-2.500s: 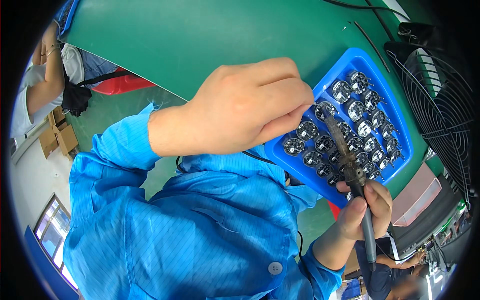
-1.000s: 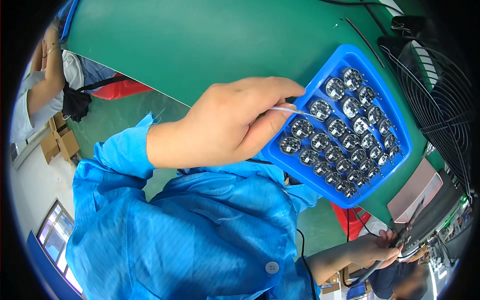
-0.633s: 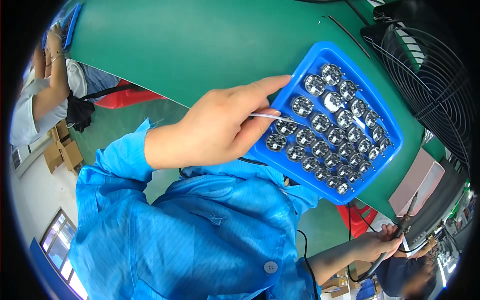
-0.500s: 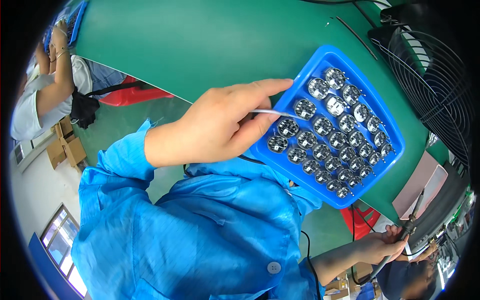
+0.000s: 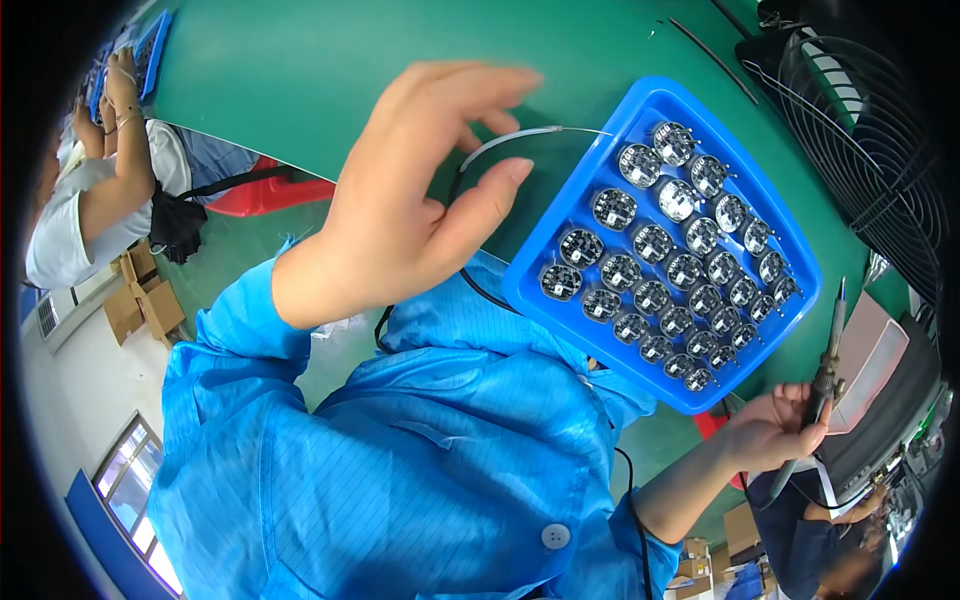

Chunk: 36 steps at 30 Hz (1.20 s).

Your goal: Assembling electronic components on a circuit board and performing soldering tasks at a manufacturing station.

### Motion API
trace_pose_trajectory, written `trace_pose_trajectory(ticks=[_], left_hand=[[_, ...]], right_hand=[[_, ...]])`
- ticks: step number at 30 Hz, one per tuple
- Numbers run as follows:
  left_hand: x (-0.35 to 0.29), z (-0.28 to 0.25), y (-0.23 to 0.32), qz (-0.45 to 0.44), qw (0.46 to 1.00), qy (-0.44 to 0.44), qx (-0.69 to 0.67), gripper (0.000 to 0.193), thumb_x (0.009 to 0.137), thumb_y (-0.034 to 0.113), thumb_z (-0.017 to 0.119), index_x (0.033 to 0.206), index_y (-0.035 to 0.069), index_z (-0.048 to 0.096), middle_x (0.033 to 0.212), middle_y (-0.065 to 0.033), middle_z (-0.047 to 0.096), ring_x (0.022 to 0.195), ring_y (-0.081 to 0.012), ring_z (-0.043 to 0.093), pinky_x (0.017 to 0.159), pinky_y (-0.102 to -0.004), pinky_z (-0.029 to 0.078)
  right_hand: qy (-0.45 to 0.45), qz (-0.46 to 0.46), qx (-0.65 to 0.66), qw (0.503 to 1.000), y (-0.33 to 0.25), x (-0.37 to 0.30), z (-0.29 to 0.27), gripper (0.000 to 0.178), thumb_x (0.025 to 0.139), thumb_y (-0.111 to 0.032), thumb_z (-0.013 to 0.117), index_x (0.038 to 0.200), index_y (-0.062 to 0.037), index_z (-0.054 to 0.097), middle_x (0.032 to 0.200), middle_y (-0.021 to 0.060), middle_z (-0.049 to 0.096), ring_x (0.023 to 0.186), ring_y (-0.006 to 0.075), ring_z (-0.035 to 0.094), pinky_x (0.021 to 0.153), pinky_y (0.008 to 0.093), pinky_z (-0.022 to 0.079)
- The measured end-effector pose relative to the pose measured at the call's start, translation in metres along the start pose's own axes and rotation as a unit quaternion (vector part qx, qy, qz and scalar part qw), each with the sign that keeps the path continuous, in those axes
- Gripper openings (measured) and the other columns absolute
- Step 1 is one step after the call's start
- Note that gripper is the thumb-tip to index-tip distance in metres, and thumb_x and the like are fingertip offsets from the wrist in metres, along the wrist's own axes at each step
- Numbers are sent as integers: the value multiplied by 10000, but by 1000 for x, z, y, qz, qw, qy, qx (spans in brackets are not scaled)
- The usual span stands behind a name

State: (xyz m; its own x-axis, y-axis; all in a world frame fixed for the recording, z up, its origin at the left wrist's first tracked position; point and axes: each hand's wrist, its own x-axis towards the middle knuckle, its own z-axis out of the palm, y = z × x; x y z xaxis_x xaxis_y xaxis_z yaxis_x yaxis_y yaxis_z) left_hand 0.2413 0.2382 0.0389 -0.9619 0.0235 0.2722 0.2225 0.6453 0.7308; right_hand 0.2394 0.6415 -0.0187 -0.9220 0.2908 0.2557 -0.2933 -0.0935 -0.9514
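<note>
My left hand (image 5: 410, 180) hovers left of a blue tray (image 5: 578, 190), its thumb and fingers apart and the fingertips blurred. A thin wire in a pale sleeve (image 5: 515, 137) arcs through the gap between thumb and fingers without being pinched; its bare tip reaches the tray's left rim. Several round, clear-cased circuit modules (image 5: 652, 243) stand in rows inside the tray, those on the right side with small pins sticking out. Right of the tray, my right hand (image 5: 775, 430) is wrapped round a soldering iron (image 5: 828, 370), its tip pointing up.
The tray rests on a green table (image 5: 330, 70). A wire-guard fan (image 5: 860, 150) stands at the right, beside a pinkish open box (image 5: 868, 365). A dark stick (image 5: 715, 60) lies at the back. Another person (image 5: 110, 190) sits far left by a red stool (image 5: 270, 187).
My left hand has let go of the sleeved wire and moved up and left, away from the tray. My right hand has raised the soldering iron beside the tray.
</note>
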Motion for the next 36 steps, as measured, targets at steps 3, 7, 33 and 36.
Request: trace_pose_trajectory(ticks=[3, 7, 33, 36], left_hand=[[2, 1, -2, 106, 992, 2, 64, 429, 760, -38, 719, 1164, 14, 582, 1014, -115, 567, 890, -221, 578, 760, -325, 479], [7, -3, 18, 178, 973, -71, 131, 291, 698, -18, 771, 973, 40, 693, 967, -101, 576, 850, -244, 570, 719, -323, 458], [-12, 40, 28, -224, 966, -88, -91, 177, 944, 88, 608, 1074, -24, 566, 764, 26, 543, 628, -10, 453, 529, -174, 359], [-17, 42, 21, -211, 970, -82, -89, 164, 946, 91, 607, 1058, -21, 564, 773, 26, 547, 629, -11, 451, 531, -178, 360]], right_hand=[[0, 21, 102, 995, 1, 7, 9, 481, 1003, -333, 372, 1205, 45, 590, 950, 184, 624, 797, 209, 557, 681, 286, 467], [-34, 52, 205, 977, 6, 16, -5, 459, 998, -304, 383, 1209, 41, 600, 1014, 226, 639, 824, 228, 594, 686, 271, 494], [-64, 25, 264, 962, 2, 15, 13, 541, 989, -345, 351, 1247, 88, 546, 1092, 235, 639, 860, 237, 606, 657, 298, 462], [-57, 18, 259, 964, 3, 12, 14, 526, 991, -330, 354, 1251, 88, 539, 1089, 218, 645, 856, 234, 604, 655, 304, 462]])
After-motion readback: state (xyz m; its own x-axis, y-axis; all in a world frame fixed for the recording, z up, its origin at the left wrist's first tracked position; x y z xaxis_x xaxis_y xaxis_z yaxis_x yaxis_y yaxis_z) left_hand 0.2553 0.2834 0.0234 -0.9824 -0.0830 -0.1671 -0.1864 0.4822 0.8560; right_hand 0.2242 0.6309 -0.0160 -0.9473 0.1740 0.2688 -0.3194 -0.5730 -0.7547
